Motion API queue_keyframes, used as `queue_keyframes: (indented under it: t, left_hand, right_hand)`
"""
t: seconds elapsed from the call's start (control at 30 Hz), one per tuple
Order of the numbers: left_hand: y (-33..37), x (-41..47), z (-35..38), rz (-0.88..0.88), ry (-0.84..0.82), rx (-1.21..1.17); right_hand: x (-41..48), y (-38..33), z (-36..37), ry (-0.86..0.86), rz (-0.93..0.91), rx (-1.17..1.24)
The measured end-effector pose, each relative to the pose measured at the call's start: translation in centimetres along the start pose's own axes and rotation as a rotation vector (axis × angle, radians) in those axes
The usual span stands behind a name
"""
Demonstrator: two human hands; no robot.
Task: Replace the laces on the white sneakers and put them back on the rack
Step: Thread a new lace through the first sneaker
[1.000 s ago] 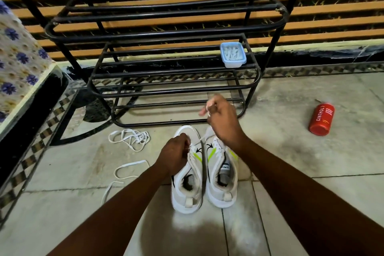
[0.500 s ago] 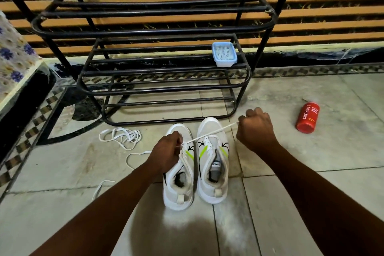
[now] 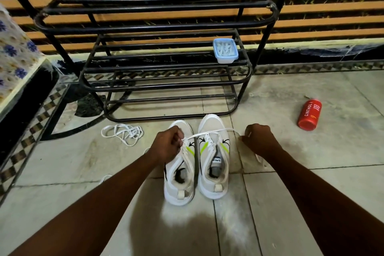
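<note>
Your white sneakers (image 3: pixel 212 124) stand side by side on the floor tiles just ahead of you, toes toward the rack. Your left hand (image 3: pixel 167 145) is curled over the left one, pinching a white lace (image 3: pixel 209 131). Your right hand (image 3: pixel 258 138) is fisted on the other end, just right of the pair. A loose lace (image 3: pixel 122 133) lies to the left. Beyond stands the black rack (image 3: pixel 155 26) with a blue box (image 3: pixel 225 50) on a lower shelf. A red bottle (image 3: pixel 309 114) lies off to the right.
</note>
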State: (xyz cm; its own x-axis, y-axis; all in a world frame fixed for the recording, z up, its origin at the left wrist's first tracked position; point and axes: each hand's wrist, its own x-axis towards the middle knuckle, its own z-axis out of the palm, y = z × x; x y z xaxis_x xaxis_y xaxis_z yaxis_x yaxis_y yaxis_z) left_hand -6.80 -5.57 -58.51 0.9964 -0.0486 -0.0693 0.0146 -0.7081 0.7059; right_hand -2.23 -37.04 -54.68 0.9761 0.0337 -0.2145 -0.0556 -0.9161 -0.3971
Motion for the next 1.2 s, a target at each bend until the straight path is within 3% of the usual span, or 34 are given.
queue_keyframes:
  t: [0.13, 0.27, 0.33, 0.53, 0.73, 0.97, 1.2]
  left_hand:
    - [0.4, 0.5, -0.5, -0.058, -0.004, -0.071]
    - [0.4, 0.2, -0.3, -0.098, 0.014, -0.123]
    - [0.2, -0.1, -0.3, -0.099, 0.024, -0.147]
    - [0.4, -0.3, -0.3, -0.121, 0.019, -0.153]
    - [0.1, -0.3, 0.0, -0.143, 0.02, -0.162]
    - [0.2, -0.2, -0.2, -0.177, 0.001, -0.228]
    - [2.5, 0.0, -3.6, -0.23, -0.085, -0.373]
  right_hand:
    - [-0.2, -2.6, 0.4, 0.124, -0.03, -0.219]
    - [-0.3, -5.9, 2.1, 0.209, -0.461, -0.196]
    - [-0.7, -8.3, 3.0, 0.127, -0.525, -0.242]
    - [-1.0, -13.3, 5.2, 0.006, -0.558, -0.52]
    - [-0.7, -12.5, 3.9, 0.157, -0.614, -0.459]
    - [-0.4, -10.6, 2.2, 0.266, -0.515, -0.464]
    - [-1.4, -11.2, 2.5, 0.204, -0.484, -0.431]
